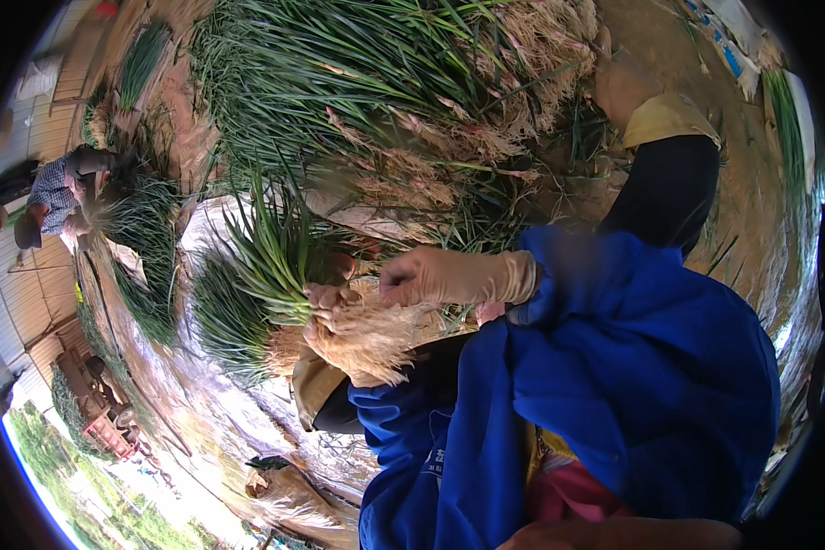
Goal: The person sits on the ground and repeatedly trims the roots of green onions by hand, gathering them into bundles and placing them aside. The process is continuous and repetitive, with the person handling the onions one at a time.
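Observation:
My left hand (326,326), in a thin pale glove, is closed around a bunch of green onions (271,275). Their green leaves point up and to the left. Pale stringy roots (371,337) spread over the wrist towards my body. Just beside these roots is my gloved right hand (433,276), its fingers curled in. Whether its fingertips pinch any root is hidden. In front of me lies a large heap of green onions (357,75), leaves to the left and pinkish bases with tangled roots to the right.
A smaller onion pile (227,316) rests beyond my left hand. My right foot (622,86) is beside the heap's root end. On the left, a person in a checked shirt (51,192) bends near more onions (148,240). A vehicle with a red part (110,436) stands farther off.

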### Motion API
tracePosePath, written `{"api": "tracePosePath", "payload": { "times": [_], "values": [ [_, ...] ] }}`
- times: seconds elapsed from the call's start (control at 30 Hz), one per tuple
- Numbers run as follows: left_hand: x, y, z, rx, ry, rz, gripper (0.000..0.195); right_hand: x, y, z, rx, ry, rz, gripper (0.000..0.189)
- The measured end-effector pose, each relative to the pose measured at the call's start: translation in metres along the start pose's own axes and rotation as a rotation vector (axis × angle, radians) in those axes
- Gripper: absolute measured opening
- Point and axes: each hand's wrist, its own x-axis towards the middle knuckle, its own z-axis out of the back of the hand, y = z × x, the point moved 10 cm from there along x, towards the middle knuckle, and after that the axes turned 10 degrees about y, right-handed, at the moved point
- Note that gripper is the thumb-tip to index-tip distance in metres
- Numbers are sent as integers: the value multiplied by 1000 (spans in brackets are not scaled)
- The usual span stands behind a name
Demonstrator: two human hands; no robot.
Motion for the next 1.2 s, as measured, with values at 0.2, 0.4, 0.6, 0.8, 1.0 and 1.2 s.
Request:
{"api": "tracePosePath", "payload": {
  "times": [0.2, 0.4, 0.6, 0.8, 1.0, 1.2],
  "values": [
    [-11, -25, 6, 309, -283, -14, 38, -57, 85, -25, -480, -107, 144, 16],
    [-5, -59, -57, 67, -295, 77, 41, -98, 101, 49, -522, -472, 77, 21],
    [10, -170, -135, 76, -131, 192, 27, -27, 60, 30, -1547, -381, -454, 42],
    [8, -366, -80, 652, -296, 56, 30, 94, 42, 33, -1354, -417, -473, 19],
    [-48, -507, 126, 715, -488, -24, 40, 278, -69, 38, -1131, -44, -397, 35],
    [-178, -486, 366, 229, -859, -54, 32, 438, -192, 81, -806, 1, -679, 32]
  ]
}}
